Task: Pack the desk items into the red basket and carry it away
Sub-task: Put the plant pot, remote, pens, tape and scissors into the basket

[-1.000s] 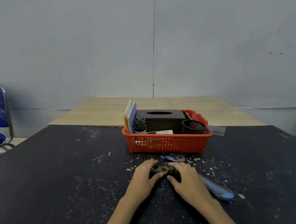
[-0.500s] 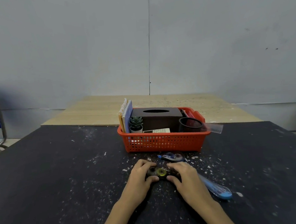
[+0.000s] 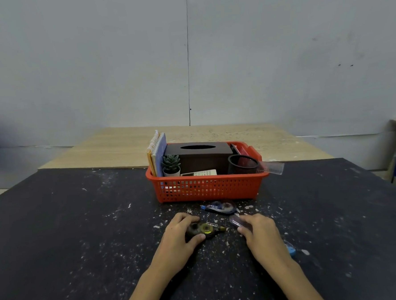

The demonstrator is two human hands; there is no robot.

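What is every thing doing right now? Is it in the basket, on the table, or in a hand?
red basket: on the dark table, packed
tissue box: in basket
notebooks: upright in basket
little plant: upright in basket
black cup: in basket
clear ruler: sticks over the rim
black correction tape: on table, held by left hand
blue correction tape: on table, untouched
blue pen: under right hand

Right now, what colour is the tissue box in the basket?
Dark brown: the tissue box, clearest in the head view.

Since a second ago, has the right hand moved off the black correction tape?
Yes. The right hand has slid right, away from the black correction tape, which the left hand holds in front of the red basket.
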